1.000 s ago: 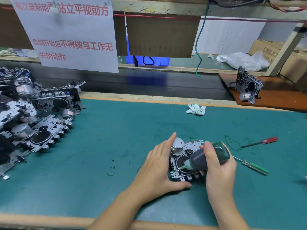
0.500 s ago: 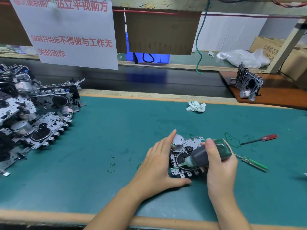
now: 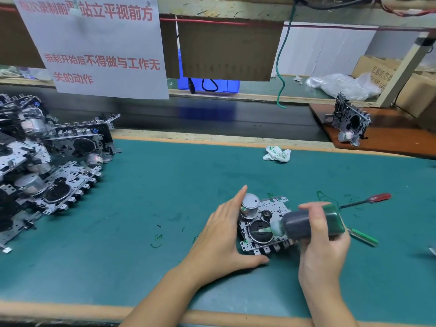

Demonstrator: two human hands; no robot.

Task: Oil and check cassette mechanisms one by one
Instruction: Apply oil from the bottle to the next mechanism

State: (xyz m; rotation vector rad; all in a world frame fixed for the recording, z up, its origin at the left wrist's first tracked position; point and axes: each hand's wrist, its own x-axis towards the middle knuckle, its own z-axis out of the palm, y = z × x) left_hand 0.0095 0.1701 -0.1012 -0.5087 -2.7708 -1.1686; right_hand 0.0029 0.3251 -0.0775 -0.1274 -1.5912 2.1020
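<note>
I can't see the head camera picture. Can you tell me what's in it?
A person's right hand tips a dark green oil bottle so its nozzle touches the black wheel of a cassette mechanism, which the left hand steadies on a green table. More mechanisms are piled at the left, and two screwdrivers lie at the right.

Mechanism (image 3: pixel 262 226) on mat (image 3: pixel 165 197) centre; pile of mechanisms (image 3: pixel 42 166) far left; screwdrivers (image 3: pixel 368 200) right; rag (image 3: pixel 277 154) behind.
</note>
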